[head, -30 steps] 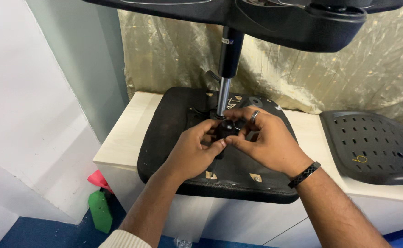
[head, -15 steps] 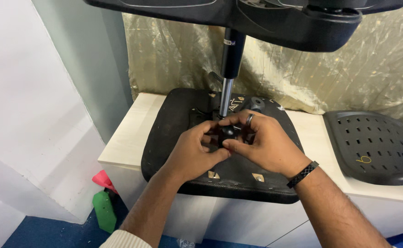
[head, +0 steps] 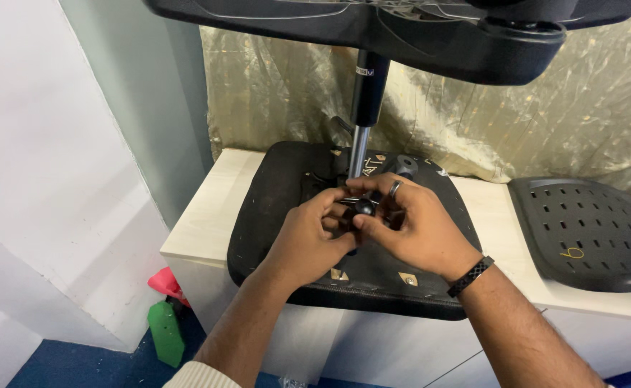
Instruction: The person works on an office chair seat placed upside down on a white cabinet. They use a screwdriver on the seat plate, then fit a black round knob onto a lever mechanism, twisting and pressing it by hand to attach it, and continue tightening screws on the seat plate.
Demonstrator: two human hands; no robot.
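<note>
Gripping a small black round knob [head: 364, 208], both hands, left [head: 308, 241] and right [head: 409, 226], meet over an upturned black chair seat [head: 279, 215] at the tabletop's [head: 208, 208] front edge.

we see perforated black plastic panel [head: 588, 233] lying flat at right end of pale wooden counter [head: 208, 215]; crinkled gold foil sheet [head: 473, 108] hanging behind counter, against wall; white partition [head: 42, 165] at left; down on blue floor [head: 57, 363], green plastic piece [head: 164, 334] standing just beside pink one [head: 166, 282], both near counter's left corner; we cannot tell what those two are
</note>
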